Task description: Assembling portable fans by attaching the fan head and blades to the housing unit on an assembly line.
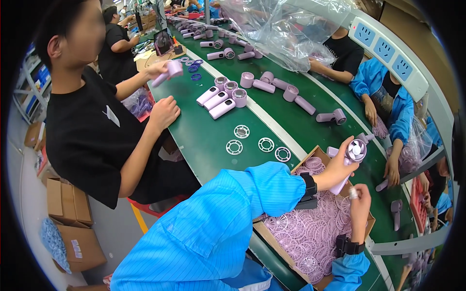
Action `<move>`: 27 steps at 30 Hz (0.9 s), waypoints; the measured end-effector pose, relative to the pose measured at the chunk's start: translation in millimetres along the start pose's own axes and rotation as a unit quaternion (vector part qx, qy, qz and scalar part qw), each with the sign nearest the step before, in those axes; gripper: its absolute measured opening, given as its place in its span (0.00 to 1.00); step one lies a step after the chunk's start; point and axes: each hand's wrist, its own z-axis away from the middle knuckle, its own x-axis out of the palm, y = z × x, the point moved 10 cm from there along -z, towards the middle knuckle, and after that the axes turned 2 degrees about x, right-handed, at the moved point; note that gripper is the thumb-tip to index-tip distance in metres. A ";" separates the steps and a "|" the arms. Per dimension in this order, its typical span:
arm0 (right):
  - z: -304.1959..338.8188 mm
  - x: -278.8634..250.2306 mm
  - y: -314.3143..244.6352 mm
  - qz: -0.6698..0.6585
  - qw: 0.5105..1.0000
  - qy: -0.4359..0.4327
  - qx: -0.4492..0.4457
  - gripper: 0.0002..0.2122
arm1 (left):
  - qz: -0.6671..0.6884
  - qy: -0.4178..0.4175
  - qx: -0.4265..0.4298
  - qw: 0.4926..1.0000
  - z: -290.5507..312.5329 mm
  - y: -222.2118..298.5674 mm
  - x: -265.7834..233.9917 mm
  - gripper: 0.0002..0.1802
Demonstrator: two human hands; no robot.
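My left hand [336, 170] is closed round a lilac handheld fan [357, 151], its white blades facing up with no grille over them. Just to the right and nearer me, my right hand [360, 207] has its fingers curled in beside the fan's handle; a white covering [353, 193] shows on a fingertip. Whatever those fingers pinch, if anything, is too small to make out. Below both hands a cardboard box [285, 250] is heaped with round lilac fan grilles [310, 233]. Another lilac fan body lies partly hidden behind my left hand.
Several white rings [241, 131] lie on the green bench [208, 150] left of the box. Three lilac fans [218, 102] stand beyond them, with more along the belt [276, 109]. At left, a person in black holds a lilac fan [173, 69]. A power strip [386, 51] hangs upper right.
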 end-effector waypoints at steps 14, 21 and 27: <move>2.9 -14.0 -12.8 -0.390 0.915 0.087 0.062 0.12 | -0.080 -0.070 0.066 0.992 14.6 8.3 21.4 0.47; 1.3 -8.9 2.1 -0.351 0.932 0.019 0.084 0.17 | -0.085 -0.048 0.104 0.990 10.0 9.4 21.7 0.47; 12.0 -29.2 -49.9 -0.001 0.987 0.133 -0.087 0.20 | -0.095 -0.003 0.060 0.994 11.7 13.7 12.3 0.47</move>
